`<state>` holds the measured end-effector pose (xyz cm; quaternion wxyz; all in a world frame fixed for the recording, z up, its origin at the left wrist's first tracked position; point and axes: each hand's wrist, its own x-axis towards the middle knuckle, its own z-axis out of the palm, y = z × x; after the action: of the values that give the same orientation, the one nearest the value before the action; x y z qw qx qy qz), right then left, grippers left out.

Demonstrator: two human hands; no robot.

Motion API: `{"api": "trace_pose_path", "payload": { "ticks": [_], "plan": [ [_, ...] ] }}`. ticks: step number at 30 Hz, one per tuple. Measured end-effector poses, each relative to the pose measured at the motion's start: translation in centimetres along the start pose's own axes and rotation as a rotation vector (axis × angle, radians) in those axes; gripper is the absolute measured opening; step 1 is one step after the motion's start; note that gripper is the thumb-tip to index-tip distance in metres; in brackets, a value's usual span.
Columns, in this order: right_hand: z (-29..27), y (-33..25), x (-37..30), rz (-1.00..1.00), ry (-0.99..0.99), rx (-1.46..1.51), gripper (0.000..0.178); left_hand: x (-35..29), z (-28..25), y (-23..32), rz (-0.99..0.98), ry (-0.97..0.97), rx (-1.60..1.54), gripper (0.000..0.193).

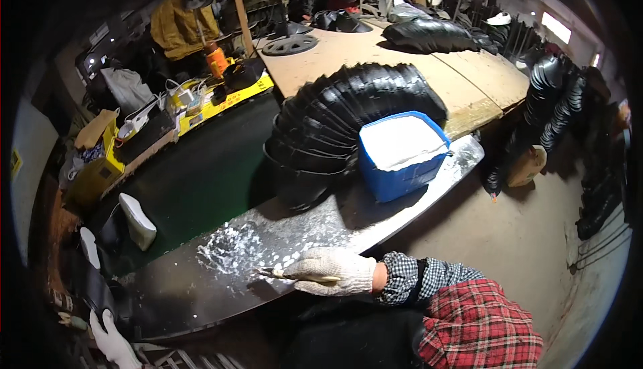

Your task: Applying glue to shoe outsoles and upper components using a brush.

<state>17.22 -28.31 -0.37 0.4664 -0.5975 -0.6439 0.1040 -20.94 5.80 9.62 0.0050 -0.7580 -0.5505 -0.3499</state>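
In a white knit glove, my right hand is closed around the wooden handle of a brush. The brush tip points left, low over the dark work board, beside white paste smears. My left hand, gloved in white, is at the lower left edge, its visible fingers stretched and apart. Just above it is a black boot-like piece; whether they touch is unclear. A white sole-shaped piece leans nearby, with a second white-edged piece to its left.
A blue tub with white contents stands on the board's right part. Behind it curves a row of nested black pieces. Farther back is a tan tabletop with a black bundle. A tan jug stands on the right floor.
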Motion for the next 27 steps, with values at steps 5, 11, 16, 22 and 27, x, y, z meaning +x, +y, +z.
{"api": "trace_pose_path", "payload": {
  "ticks": [5,11,16,22,27],
  "plan": [
    [-2.4,-1.3,-1.5,-0.018,0.104,0.010,0.035,-9.7,4.2,9.7,0.686,-0.309,-0.137,0.030],
    [-14.9,-3.2,-5.7,0.228,0.762,0.301,0.027,-9.6,4.1,12.9,0.129,-0.644,-0.705,0.048],
    [-22.9,-2.1,-6.3,0.329,0.874,-0.393,0.021,-6.9,8.4,15.1,0.450,-0.543,0.048,0.044],
    [-23.1,0.0,-7.5,0.386,0.812,-0.379,0.019,-4.9,12.1,5.9,0.185,-0.464,-0.408,0.043],
    [-21.0,-0.4,-9.2,0.239,0.689,-0.751,0.008,-16.3,10.1,7.1,-0.588,-0.359,-1.242,0.040]
  ]
}}
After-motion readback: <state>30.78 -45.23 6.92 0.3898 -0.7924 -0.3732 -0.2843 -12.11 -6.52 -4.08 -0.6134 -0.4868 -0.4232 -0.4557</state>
